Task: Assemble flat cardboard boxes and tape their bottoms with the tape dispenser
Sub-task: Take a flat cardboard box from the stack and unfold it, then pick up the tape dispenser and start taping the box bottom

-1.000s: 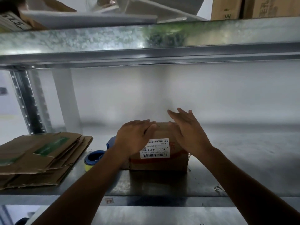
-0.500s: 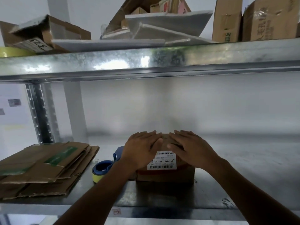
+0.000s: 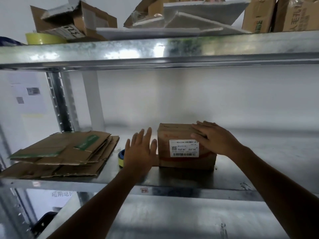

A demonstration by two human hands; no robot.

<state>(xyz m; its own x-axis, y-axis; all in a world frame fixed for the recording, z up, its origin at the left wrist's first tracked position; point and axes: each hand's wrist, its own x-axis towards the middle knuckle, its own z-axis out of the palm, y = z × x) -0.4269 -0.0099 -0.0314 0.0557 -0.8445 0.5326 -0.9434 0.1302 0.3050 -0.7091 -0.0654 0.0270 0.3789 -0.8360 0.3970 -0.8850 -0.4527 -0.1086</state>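
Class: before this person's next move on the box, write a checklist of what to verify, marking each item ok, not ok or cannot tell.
1. Box stands level on the shelf: ok.
2. Right hand rests flat on the box's upper face, steadying it: ok.
3. Left hand is open and holds nothing: ok.
4. Tape dispenser lies beside the box, partly hidden behind the left hand: ok.
5. Loose tape end is ready: cannot tell.
6. Seam on the upper face is taped: cannot tell.

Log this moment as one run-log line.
left hand: open, left of box, in front of tape dispenser | right hand: flat on box top | flat cardboard stack: left on shelf
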